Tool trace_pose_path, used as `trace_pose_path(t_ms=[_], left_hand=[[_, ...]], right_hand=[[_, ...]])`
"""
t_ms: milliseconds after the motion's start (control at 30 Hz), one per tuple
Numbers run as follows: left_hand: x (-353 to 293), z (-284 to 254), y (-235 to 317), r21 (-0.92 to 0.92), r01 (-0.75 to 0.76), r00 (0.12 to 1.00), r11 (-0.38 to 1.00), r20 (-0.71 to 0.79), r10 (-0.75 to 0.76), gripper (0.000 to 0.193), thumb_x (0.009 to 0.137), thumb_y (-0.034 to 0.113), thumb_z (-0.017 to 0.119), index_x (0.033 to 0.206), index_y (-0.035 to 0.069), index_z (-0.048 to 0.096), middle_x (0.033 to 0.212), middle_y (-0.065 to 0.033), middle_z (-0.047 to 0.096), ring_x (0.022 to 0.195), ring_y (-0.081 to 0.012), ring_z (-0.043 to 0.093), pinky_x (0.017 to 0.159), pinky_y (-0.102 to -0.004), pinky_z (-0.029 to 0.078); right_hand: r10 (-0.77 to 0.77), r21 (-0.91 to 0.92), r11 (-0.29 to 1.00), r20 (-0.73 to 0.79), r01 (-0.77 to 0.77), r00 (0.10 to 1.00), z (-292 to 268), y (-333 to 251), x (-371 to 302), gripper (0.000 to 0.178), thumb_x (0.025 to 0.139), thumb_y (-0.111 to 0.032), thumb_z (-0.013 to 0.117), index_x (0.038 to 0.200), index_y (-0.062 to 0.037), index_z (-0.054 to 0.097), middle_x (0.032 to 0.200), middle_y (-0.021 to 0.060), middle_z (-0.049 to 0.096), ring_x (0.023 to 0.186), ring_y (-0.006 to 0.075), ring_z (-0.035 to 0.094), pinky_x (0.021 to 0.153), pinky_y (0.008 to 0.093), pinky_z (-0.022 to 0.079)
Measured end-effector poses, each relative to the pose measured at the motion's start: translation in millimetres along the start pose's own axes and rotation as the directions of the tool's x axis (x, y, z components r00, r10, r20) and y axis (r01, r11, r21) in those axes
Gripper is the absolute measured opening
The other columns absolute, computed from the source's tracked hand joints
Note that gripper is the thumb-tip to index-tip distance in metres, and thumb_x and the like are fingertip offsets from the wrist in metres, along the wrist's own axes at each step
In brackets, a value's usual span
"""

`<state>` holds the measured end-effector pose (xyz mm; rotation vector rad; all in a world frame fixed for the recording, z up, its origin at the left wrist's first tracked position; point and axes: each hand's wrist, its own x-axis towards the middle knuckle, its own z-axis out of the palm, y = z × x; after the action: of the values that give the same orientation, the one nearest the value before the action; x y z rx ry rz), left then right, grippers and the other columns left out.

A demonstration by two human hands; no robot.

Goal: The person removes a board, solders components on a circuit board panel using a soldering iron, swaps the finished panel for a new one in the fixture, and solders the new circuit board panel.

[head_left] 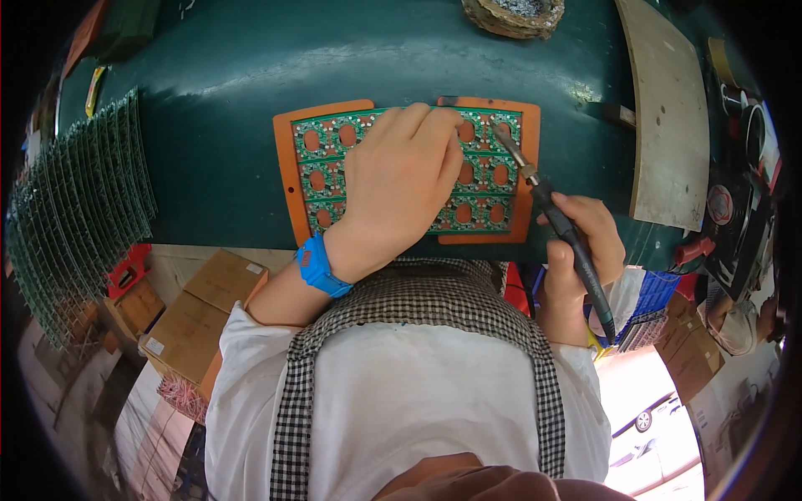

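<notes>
A green circuit board panel (483, 194), with rows of oval cut-outs and small parts, lies in an orange holding frame (286, 159). Across the middle of the panel rests my left hand (397, 171), its fingers curled and bunched at the panel's far edge. Whatever those fingertips pinch, if anything, is hidden beneath the hand. My right hand (593, 238) grips a soldering iron (561, 219) by its black handle. The iron's metal tip slants to the far left, over the panel's far right corner.
The workbench (217, 167) is dark green. At its left stand many thin green boards (83, 200) in a row. A pale flat board (668, 125) lies to the right, and a round bowl (514, 18) sits at the far side. Cardboard boxes (200, 309) are below left.
</notes>
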<state>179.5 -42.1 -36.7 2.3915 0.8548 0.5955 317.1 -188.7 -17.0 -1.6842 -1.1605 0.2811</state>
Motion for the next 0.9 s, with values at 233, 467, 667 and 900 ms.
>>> trace_pose_path(t_ms=[233, 467, 667, 900], left_hand=[[1.2, 4.5, 1.4, 0.011, -0.001, 1.0, 1.0, 0.011, 0.001, 0.01, 0.076, 0.008, 0.063, 0.084, 0.009, 0.058, 0.076, -0.0037, 0.055, 0.072, -0.0207, 0.056, 0.054, -0.0331, 0.048], [0.5, 8.3, 1.2, 0.015, -0.01, 0.998, 1.0, 0.063, 0.009, 0.011, 0.075, 0.008, 0.063, 0.084, 0.007, 0.057, 0.078, -0.0053, 0.055, 0.073, -0.0223, 0.056, 0.054, -0.0336, 0.049], [-6.2, -0.5, 7.6, -0.089, 0.048, 0.995, 0.995, 0.087, -0.04, 0.013, 0.076, 0.001, 0.061, 0.089, 0.005, 0.06, 0.078, -0.008, 0.058, 0.066, -0.0251, 0.057, 0.056, -0.0349, 0.045], [-25.6, -0.8, 10.5, -0.142, 0.026, 0.987, 0.99, 0.16, -0.002, 0.014, 0.074, 0.002, 0.061, 0.087, 0.004, 0.055, 0.08, -0.0084, 0.053, 0.07, -0.0245, 0.059, 0.055, -0.0343, 0.049]], right_hand=[[-0.012, -0.11, 0.994, 0.004, 0.013, 1.0, 6.9, 2.2, 4.3, 0.007, 0.074, -0.001, 0.064, 0.079, 0.0045, 0.065, 0.07, 0.0149, 0.066, 0.058, 0.0224, 0.064, 0.054, 0.0275, 0.051], [-0.032, -0.096, 0.995, 0.022, 0.034, 0.999, 9.0, 4.5, 2.8, 0.008, 0.073, 0.0, 0.064, 0.079, 0.0049, 0.065, 0.069, 0.0141, 0.065, 0.058, 0.0214, 0.064, 0.053, 0.0268, 0.051], [-0.017, -0.086, 0.996, 0.025, 0.019, 1.0, -5.1, -1.0, -2.6, 0.007, 0.073, 0.001, 0.061, 0.078, 0.0047, 0.065, 0.066, 0.0134, 0.063, 0.057, 0.0225, 0.063, 0.052, 0.0277, 0.05], [-0.141, -0.056, 0.988, 0.034, 0.143, 0.989, -7.0, 5.5, -19.2, 0.011, 0.071, -0.003, 0.06, 0.076, 0.0057, 0.064, 0.061, 0.0136, 0.061, 0.049, 0.0238, 0.06, 0.047, 0.0287, 0.049]])
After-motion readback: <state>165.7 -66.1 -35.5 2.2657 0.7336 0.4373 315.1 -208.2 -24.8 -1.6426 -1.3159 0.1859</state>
